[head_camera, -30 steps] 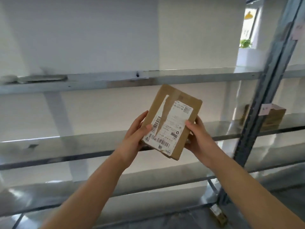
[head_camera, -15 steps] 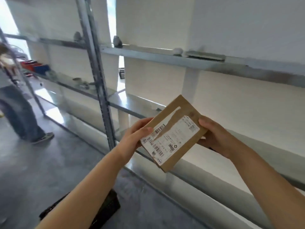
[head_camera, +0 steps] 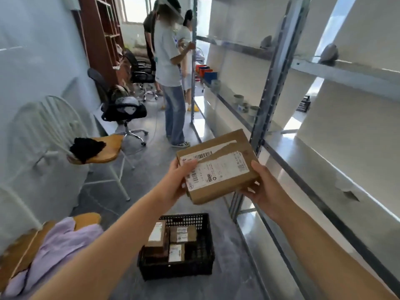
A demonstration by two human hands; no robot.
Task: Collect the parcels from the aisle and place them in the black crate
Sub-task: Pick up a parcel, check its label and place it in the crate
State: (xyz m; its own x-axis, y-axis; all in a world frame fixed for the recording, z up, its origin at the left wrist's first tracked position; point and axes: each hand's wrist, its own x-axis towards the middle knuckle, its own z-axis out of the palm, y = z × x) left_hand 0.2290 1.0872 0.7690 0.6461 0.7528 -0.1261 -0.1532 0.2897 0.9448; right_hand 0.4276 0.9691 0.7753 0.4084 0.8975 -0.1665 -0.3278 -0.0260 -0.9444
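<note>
I hold a flat brown cardboard parcel (head_camera: 218, 167) with a torn white shipping label, chest high over the aisle floor. My left hand (head_camera: 176, 180) grips its left edge, thumb on the label. My right hand (head_camera: 263, 187) grips its right lower corner, thumb on the side and fingers underneath. Below and slightly left, the black plastic crate (head_camera: 205, 221) stands on the grey floor, holding three labelled brown parcels (head_camera: 171, 241).
Metal shelving (head_camera: 270, 87) runs along the right with small cups and boxes on it. Three people (head_camera: 171, 68) stand up the aisle. On the left are white wire chairs (head_camera: 101, 150), one with pink cloth (head_camera: 54, 247), and black office chairs (head_camera: 123, 109).
My view has swung left from the shelves to look down the aisle. The parcel stayed in both hands and turned flatter. The crate with its parcels has come fully into sight below.
</note>
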